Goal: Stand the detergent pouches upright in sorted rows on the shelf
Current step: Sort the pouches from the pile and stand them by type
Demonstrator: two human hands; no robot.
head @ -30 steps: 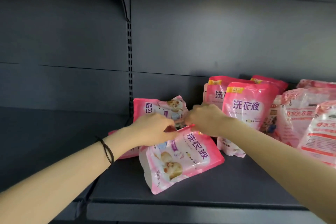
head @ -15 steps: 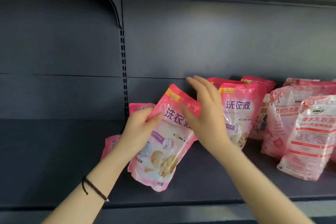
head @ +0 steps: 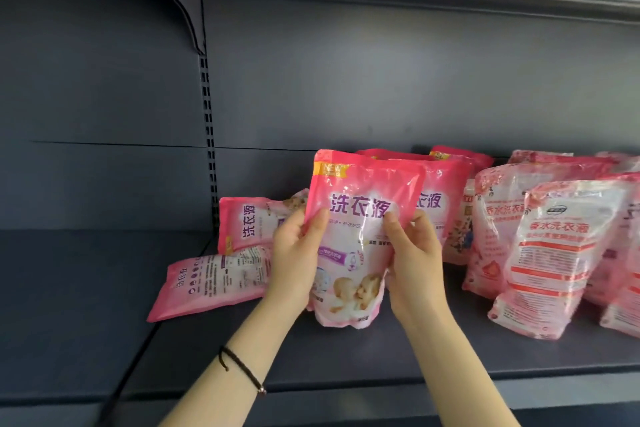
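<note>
1. Both hands clamp one pink pouch (head: 363, 198) upright, its printed face toward the camera, at the middle of the shelf (head: 346, 364).
2. The left hand (head: 294, 263) grips the pouch's left edge, thumb on the front and fingers behind.
3. The right hand (head: 415, 263) grips the right edge the same way.
4. The pouch's base hangs low over the shelf; it seems to touch, though the view is not clear enough to be sure.
5. Just behind it, to the right, matching pouches (head: 446, 198) stand upright.
6. To the left, a flat pouch (head: 211, 284) lies on the shelf, and a side pouch (head: 252, 222) is propped on its edge behind it.
7. Pale pouches (head: 550, 260) stand leaning at the far right.
8. A dark band (head: 242, 369) circles the left wrist.
</note>
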